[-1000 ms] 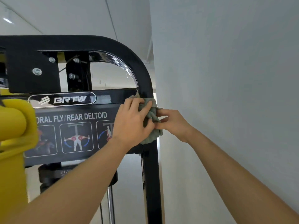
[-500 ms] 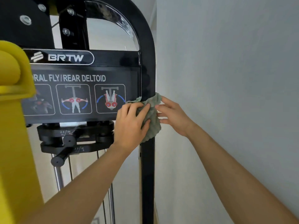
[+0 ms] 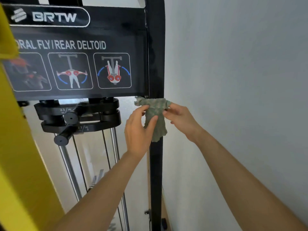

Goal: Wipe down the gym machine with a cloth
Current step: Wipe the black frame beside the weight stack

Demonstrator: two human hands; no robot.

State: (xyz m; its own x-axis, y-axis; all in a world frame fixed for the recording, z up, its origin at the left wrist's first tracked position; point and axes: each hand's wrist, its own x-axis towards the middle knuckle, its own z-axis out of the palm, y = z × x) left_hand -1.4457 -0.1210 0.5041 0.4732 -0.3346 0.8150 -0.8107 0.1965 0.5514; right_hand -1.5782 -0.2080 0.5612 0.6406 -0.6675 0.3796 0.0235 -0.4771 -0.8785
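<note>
While both of my hands are on the green cloth (image 3: 155, 117), it lies bunched against the front of the black upright post (image 3: 155, 47) at the right side of the gym machine (image 3: 116, 17), just below the bottom edge of the exercise placard (image 3: 78, 64). My left hand (image 3: 138, 129) grips the cloth from the left, its thumb pressed onto the front of the fabric and its fingers curled at the cloth's left edge. My right hand (image 3: 180, 117) pinches the upper right corner between thumb and fingertips, beside the post's right edge. The cloth's top spreads a little wider than the post, and its lower end hangs down over it. Left of my left hand sit black weight plates (image 3: 100, 114) with two round knobs sticking out, and chrome guide rods (image 3: 68, 167) run down from them. A yellow part (image 3: 20, 164) fills the left edge, and a pale wall (image 3: 233, 80) stands close on the right.
</note>
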